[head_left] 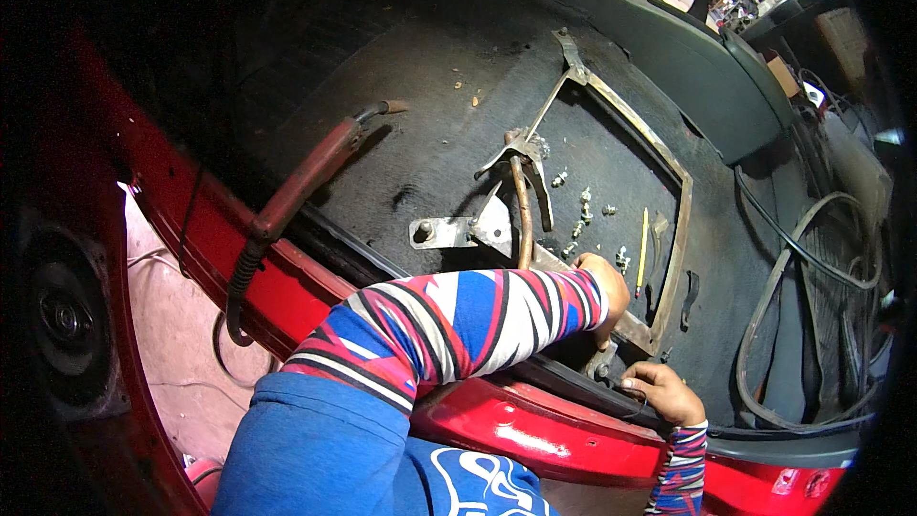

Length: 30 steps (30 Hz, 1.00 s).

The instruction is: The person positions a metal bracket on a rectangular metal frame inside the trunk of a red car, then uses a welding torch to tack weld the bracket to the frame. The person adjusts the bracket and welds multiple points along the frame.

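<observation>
My left hand [608, 292] reaches over the near corner of a bare metal frame [682, 220], fingers pointing down; most of them are hidden behind the hand and wrist. Just below it sits a small metal bracket end [600, 360] with a round bolt-like piece, by the red door sill. From the right, my right hand [669, 396] comes to that same piece with thumb and forefinger pinched together; what lies between them is too small to name. The frame lies on dark carpet, joined to a plate with bolts [441, 232] and a rusty bent rod [522, 205].
Several loose bolts and nuts [585, 210] and a yellow pencil [642, 253] lie inside the frame. At left, a red-handled torch-like tool [310, 172] with a cable rests over the red sill [535, 425]. A rubber seal strip [750, 354] loops at right. A grey trim panel [669, 57] stands beyond.
</observation>
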Motion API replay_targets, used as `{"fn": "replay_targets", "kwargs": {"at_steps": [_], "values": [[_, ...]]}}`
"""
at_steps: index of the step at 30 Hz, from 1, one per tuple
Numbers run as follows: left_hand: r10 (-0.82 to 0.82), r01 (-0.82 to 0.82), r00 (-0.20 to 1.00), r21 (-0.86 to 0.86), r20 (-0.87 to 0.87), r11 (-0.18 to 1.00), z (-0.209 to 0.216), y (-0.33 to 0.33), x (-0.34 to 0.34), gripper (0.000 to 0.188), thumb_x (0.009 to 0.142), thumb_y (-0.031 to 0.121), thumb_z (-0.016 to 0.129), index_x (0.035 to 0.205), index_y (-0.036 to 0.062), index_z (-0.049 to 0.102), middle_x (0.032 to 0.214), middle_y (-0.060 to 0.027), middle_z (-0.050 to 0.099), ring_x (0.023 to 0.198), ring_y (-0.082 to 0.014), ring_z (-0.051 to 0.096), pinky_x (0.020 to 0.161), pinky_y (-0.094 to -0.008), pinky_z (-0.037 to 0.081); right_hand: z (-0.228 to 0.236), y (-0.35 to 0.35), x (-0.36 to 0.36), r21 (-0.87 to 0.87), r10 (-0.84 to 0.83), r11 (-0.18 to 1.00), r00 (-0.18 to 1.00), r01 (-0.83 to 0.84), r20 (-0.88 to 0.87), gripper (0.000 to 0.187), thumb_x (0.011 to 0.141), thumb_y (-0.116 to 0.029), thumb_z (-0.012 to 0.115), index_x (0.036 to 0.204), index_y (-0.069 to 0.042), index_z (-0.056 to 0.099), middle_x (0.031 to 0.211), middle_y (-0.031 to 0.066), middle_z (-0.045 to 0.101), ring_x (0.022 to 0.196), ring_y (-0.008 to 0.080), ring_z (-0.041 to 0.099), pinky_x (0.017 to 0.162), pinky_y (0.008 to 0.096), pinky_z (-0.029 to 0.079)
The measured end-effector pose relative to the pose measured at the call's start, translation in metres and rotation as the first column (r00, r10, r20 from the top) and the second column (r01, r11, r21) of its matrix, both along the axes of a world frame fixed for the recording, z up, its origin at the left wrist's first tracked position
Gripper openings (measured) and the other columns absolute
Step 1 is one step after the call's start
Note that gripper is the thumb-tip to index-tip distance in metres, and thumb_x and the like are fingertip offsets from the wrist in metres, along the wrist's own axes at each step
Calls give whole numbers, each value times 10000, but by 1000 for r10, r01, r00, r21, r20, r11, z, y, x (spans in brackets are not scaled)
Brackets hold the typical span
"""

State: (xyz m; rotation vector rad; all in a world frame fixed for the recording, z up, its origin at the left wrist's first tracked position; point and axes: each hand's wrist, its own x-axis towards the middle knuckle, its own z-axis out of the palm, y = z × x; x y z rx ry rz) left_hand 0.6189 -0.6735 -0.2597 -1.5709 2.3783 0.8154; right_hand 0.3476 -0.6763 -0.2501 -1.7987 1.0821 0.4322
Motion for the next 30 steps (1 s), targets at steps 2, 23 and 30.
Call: {"fn": "replay_targets", "kwargs": {"at_steps": [2,23,30], "values": [[13,-13,1000,-19,2,1000,0,1,0,723,742,662,795,1178,86,762,1148,-107,761,1066,-292,734,851,-489,585,2,2,9,32,-21,999,995,18,100,283,1009,-269,654,1010,14,668,807,14,606,742,101,536,684,300,472],[41,-42,999,-40,-10,998,-3,2,-2,664,743,638,802,1130,100,782,1120,-113,768,1058,-287,737,855,-453,579,-9,13,42,-82,-86,992,988,97,129,291,907,-257,793,819,-29,635,724,-28,545,698,75,470,621,293,419],[34,-34,999,-37,-5,999,-3,2,-2,679,737,650,802,1135,101,780,1121,-107,767,1071,-293,730,870,-482,550,-9,14,41,-91,-93,988,961,121,260,224,879,-188,800,848,-23,653,764,-8,605,737,84,528,680,300,470]]}}
